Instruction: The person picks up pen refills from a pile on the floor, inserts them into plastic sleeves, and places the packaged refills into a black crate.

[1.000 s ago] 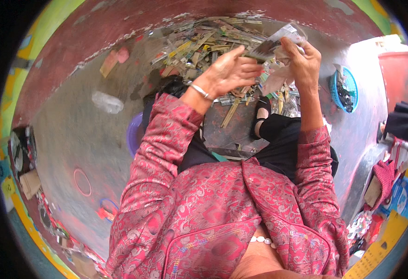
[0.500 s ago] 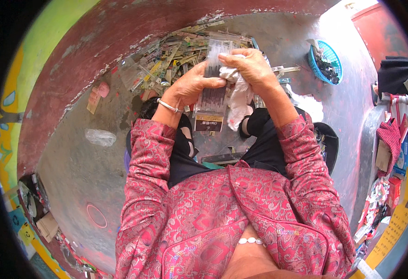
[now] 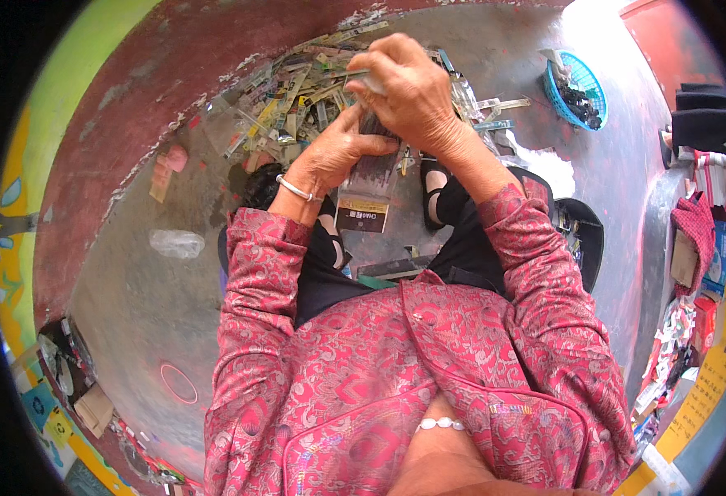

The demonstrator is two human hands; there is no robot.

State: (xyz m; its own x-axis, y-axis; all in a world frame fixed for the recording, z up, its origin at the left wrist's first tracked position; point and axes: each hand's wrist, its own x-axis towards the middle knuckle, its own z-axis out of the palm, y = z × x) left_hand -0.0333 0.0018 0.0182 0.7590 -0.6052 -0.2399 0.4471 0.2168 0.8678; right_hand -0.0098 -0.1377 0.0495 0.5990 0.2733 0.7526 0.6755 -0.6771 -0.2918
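Observation:
A clear plastic package (image 3: 363, 183), with dark thin contents and a dark brown label at its near end, is gripped by my left hand (image 3: 330, 157), thumb across it. Over its far end, my right hand (image 3: 406, 93) is closed, with a bit of white cloth (image 3: 373, 83) showing between the fingers. Most of the cloth and the package's far part are hidden behind this hand. Just beyond both hands spreads a heap of flat, narrow plastic packages (image 3: 301, 99) on the floor.
A blue basket (image 3: 601, 97) with black items stands at the far right. White plastic sheeting (image 3: 547, 168) lies right of my hands. On the left floor are a crumpled clear bag (image 3: 176, 243) and a pink ring (image 3: 179, 383). A dark red wall (image 3: 123, 124) curves behind the heap.
My right hand has moved left and away from me, over the package's far end. The white cloth that hung below it is now bunched mostly out of sight. My left hand keeps its hold.

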